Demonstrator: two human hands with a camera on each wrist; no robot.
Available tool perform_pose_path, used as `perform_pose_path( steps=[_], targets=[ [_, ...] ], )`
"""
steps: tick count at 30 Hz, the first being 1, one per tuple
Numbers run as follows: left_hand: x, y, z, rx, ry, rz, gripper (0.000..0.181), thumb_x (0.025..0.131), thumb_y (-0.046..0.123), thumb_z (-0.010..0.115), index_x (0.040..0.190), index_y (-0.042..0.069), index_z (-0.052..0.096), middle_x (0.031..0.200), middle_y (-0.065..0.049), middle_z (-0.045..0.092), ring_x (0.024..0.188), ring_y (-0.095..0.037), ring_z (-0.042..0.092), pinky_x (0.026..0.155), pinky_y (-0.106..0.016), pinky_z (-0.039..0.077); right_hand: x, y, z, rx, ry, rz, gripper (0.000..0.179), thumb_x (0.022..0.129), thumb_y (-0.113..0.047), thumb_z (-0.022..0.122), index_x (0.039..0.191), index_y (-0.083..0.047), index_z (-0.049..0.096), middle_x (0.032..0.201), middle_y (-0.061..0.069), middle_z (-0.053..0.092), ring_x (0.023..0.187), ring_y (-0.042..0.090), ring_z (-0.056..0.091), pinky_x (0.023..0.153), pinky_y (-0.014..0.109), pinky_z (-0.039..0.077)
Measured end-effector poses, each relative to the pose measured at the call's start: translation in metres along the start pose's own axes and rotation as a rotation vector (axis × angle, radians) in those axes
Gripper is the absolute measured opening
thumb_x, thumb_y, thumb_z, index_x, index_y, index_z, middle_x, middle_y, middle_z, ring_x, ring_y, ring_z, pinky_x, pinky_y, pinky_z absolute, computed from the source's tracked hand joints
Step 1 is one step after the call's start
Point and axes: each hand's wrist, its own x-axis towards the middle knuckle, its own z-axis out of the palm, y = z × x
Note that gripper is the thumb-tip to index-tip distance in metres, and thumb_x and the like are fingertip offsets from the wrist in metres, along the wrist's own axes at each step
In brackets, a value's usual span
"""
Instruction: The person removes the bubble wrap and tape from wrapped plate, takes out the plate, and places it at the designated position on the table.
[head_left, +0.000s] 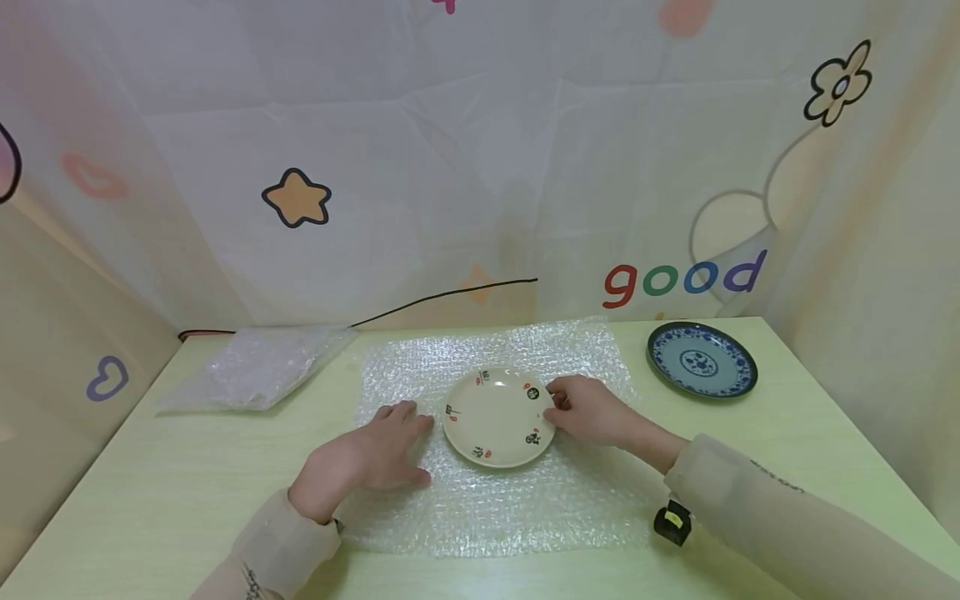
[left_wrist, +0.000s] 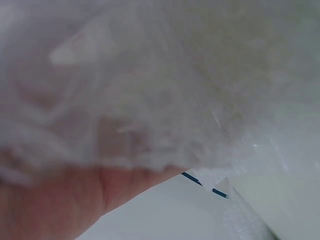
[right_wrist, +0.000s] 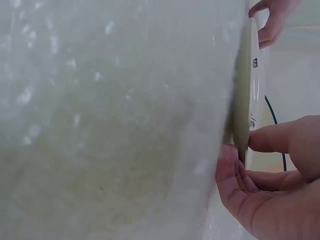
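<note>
A cream plate (head_left: 498,423) with small black and red figures round its rim lies on a sheet of bubble wrap (head_left: 517,517). At the plate's right edge my right hand (head_left: 592,412) pinches the rim; the right wrist view shows the thumb (right_wrist: 270,138) on the upper side and curled fingers at the underside. My left hand (head_left: 363,457) rests on the wrap just left of the plate, fingers spread, apart from the rim. In the left wrist view, blurred, see-through wrap (left_wrist: 150,100) covers most of that hand's fingers.
A blue-patterned plate (head_left: 699,362) with a dark rim lies at the back right of the pale table (head_left: 150,500). Folded clear plastic wrap (head_left: 262,367) is at the back left. A printed curtain (head_left: 480,183) hangs behind, and a black-and-yellow device (head_left: 672,523) is under the right sleeve.
</note>
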Motion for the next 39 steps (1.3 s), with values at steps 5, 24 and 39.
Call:
perform_pose_path(
  steps=[5,24,39],
  targets=[
    [0.001,0.001,0.0,0.009,0.002,0.004,0.072,0.091,0.027,0.08,0.149,0.0,0.047,0.16,-0.029,0.028,0.147,-0.048,0.025,0.111,-0.065,0.035,-0.001,0.001,0.004,0.071,0.025,0.034,0.033,0.096,-0.005,0.068,0.126,0.009,0.063,0.093,0.008,0.063,0.078,0.02,0.057,0.064,0.028,0.052],
    [0.0,-0.001,-0.001,-0.009,0.008,-0.002,0.072,0.09,0.027,0.081,0.149,0.003,0.049,0.158,-0.027,0.03,0.145,-0.049,0.028,0.11,-0.066,0.036,-0.014,0.003,0.004,0.461,0.044,0.129,0.039,0.094,0.001,0.066,0.129,0.011,0.054,0.111,0.019,0.061,0.094,0.026,0.064,0.074,0.035,0.062],
    [0.0,-0.003,0.0,-0.022,0.005,-0.002,0.072,0.09,0.028,0.081,0.15,0.004,0.048,0.16,-0.026,0.029,0.146,-0.048,0.026,0.11,-0.066,0.035,-0.021,0.014,0.0,0.522,0.027,0.139,0.039,0.096,0.001,0.064,0.132,0.011,0.052,0.113,0.02,0.06,0.094,0.025,0.066,0.077,0.035,0.062]
  ],
)
